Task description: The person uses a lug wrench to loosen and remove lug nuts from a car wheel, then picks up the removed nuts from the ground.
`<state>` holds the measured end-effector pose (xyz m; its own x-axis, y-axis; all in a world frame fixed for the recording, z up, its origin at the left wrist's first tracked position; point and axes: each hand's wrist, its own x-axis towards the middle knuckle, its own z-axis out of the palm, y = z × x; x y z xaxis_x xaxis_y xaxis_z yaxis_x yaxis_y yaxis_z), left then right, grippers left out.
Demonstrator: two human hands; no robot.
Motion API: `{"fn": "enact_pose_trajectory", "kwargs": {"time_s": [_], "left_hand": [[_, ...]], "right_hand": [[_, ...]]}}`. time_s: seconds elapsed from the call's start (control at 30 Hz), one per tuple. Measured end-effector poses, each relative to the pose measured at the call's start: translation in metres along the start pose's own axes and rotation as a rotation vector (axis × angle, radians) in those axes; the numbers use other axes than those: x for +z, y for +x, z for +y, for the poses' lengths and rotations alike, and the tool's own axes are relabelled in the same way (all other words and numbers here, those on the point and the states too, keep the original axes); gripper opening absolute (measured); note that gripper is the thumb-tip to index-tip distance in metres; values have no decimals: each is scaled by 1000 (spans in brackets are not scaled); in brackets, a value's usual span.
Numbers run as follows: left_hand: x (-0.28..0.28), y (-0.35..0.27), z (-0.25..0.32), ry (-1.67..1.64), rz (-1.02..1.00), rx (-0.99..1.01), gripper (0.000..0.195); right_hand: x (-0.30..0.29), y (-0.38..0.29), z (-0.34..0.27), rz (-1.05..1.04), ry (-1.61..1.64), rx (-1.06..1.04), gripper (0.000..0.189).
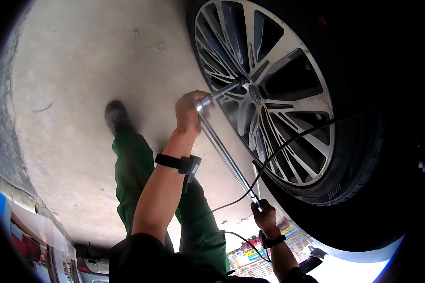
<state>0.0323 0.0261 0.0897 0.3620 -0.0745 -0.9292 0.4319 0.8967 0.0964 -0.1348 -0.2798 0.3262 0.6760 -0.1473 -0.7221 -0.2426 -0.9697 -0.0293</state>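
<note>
My left hand point(191, 109) grips the head end of a long chrome socket wrench point(229, 159), where a chrome extension bar point(221, 91) joins it. A dark socket point(240, 82) on the extension sits against the wheel's hub area, beside the centre cap point(255, 94); the fastener under it is hidden. Lower right, my right hand point(264, 215) is closed around the far end of the wrench handle. The multi-spoke alloy wheel point(299, 105) stands upright with its tyre point(340, 189) on. Both wrists wear black straps with small devices.
A thin black cable point(287, 143) crosses in front of the wheel and wrench. My green-trousered legs point(132, 169) and one dark shoe point(117, 115) stand on the concrete floor point(74, 88). Part of a vehicle point(92, 269) and shelves of goods point(258, 265) show at the bottom.
</note>
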Motion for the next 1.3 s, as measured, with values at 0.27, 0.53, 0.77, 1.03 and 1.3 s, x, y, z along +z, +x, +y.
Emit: {"fn": "enact_pose_trajectory", "kwargs": {"time_s": [0.27, 0.53, 0.77, 1.03, 1.3], "left_hand": [[-2, 2, -4, 79, -4, 53, 17], [2, -2, 6, -90, -5, -94, 18], [-15, 16, -1, -202, -18, -273, 26], [-11, 20, -7, -288, 27, -359, 26], [-3, 12, -4, -85, 4, -185, 19]], "right_hand": [[56, 16, 31, 59, 56, 3, 20], [-106, -44, -70, -158, 33, 10, 18], [-224, -47, -201, -213, 83, -116, 38], [-242, -46, -250, -310, -66, 15, 40], [-162, -45, -120, -245, -120, 30, 24]]}}
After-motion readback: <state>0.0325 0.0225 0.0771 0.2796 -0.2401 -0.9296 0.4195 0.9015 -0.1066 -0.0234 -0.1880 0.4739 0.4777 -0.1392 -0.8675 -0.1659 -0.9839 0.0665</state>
